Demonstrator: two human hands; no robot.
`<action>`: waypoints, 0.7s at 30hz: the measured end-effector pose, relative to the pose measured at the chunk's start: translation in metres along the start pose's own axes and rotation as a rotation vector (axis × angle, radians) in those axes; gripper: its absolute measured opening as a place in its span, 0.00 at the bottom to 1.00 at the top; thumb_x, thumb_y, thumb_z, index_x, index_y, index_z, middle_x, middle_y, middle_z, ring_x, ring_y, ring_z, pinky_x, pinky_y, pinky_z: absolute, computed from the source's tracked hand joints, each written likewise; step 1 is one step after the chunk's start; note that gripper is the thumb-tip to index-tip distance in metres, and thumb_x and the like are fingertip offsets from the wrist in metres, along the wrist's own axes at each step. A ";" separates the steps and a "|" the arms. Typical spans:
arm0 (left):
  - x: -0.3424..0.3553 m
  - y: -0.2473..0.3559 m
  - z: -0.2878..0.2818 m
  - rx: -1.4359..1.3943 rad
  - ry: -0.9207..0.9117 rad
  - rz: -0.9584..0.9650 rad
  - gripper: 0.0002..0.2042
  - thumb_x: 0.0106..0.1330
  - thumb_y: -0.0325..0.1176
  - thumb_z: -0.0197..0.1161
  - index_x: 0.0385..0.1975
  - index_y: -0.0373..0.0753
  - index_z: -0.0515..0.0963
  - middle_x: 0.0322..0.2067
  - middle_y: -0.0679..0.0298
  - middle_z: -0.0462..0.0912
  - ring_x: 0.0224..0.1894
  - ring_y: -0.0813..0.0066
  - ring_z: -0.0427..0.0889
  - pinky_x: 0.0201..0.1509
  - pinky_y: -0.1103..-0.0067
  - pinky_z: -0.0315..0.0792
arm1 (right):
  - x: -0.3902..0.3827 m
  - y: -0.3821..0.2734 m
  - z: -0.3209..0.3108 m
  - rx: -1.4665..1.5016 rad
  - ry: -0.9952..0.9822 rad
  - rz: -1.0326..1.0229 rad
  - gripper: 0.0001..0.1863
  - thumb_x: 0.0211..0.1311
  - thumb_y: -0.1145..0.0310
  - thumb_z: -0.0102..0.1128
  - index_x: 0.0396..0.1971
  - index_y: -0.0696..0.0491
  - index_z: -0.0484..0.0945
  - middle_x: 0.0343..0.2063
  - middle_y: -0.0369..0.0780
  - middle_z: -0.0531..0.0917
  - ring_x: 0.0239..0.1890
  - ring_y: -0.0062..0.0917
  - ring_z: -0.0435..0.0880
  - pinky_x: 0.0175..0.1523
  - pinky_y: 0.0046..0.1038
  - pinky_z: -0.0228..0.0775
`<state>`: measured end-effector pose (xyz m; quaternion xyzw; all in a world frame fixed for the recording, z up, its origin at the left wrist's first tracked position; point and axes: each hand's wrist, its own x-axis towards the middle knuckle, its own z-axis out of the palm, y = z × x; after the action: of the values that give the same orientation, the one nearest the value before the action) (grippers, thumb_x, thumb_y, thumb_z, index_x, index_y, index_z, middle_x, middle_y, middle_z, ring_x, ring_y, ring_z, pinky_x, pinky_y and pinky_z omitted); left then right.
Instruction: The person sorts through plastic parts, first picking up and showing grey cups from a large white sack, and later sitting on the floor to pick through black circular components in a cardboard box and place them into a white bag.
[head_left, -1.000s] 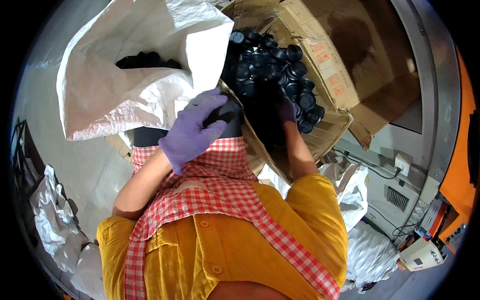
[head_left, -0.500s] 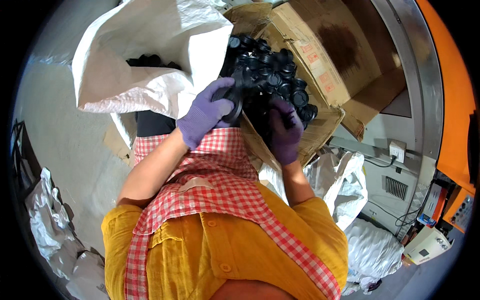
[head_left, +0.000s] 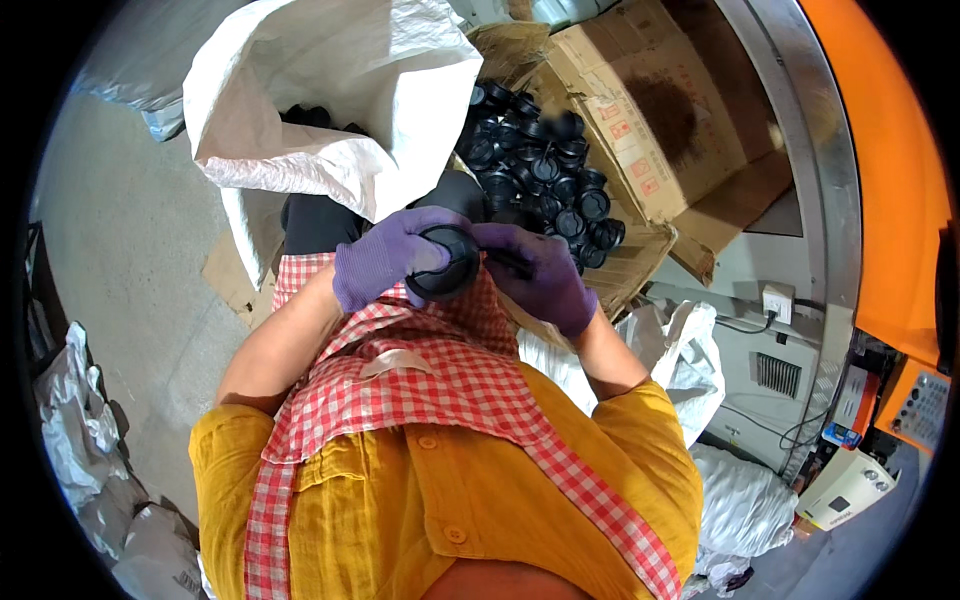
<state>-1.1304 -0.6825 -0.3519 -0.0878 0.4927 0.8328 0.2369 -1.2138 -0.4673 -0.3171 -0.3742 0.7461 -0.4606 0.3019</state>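
In front of my apron, my left hand (head_left: 385, 255), in a purple knitted glove, is closed around a round black plastic lid (head_left: 447, 262), thumb across its face. My right hand (head_left: 548, 282), gloved alike, meets it at the lid's right edge. A second thin black piece (head_left: 508, 263), seen edge-on and apparently another lid, sits in the right fingers. Beyond my right hand, many similar black lids (head_left: 545, 168) are heaped in an open cardboard box (head_left: 650, 150). A white woven sack (head_left: 425, 85) gapes beyond my left hand, with some black pieces (head_left: 305, 116) inside.
A grey machine (head_left: 780, 355) with a vent and plugged cable stands at the right, below an orange panel (head_left: 880, 200). White sacks (head_left: 740, 500) lie at the lower right. Crumpled pale bags (head_left: 80, 410) rest on the floor at the left.
My right hand has come up out of the box of lids and moved left to meet my left hand. My left hand has lowered slightly, turning its lid face up.
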 end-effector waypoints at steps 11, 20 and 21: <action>-0.047 0.008 0.034 1.590 -0.066 0.863 0.20 0.52 0.31 0.60 0.48 0.41 0.73 0.31 0.57 0.80 0.32 0.60 0.80 0.35 0.72 0.75 | -0.026 0.002 0.009 0.165 -0.452 0.121 0.16 0.54 0.70 0.62 0.44 0.55 0.77 0.38 0.43 0.82 0.36 0.27 0.82 0.42 0.27 0.73; -0.153 0.067 0.013 0.757 0.546 0.847 0.23 0.52 0.19 0.57 0.51 0.36 0.71 0.44 0.58 0.79 0.47 0.69 0.78 0.54 0.75 0.70 | -0.091 0.019 -0.041 0.735 0.030 0.148 0.07 0.48 0.68 0.57 0.25 0.56 0.74 0.22 0.37 0.76 0.24 0.19 0.73 0.31 0.20 0.64; -0.140 0.054 0.023 0.427 0.448 0.782 0.23 0.51 0.20 0.57 0.51 0.36 0.72 0.44 0.59 0.78 0.48 0.71 0.77 0.55 0.76 0.69 | -0.082 0.021 -0.021 0.906 0.163 0.015 0.07 0.49 0.67 0.57 0.25 0.55 0.74 0.22 0.37 0.75 0.27 0.19 0.72 0.34 0.22 0.64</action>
<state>-1.0325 -0.7274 -0.2452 -0.0228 0.6870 0.7004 -0.1923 -1.1925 -0.3822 -0.3195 -0.1619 0.4934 -0.7661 0.3788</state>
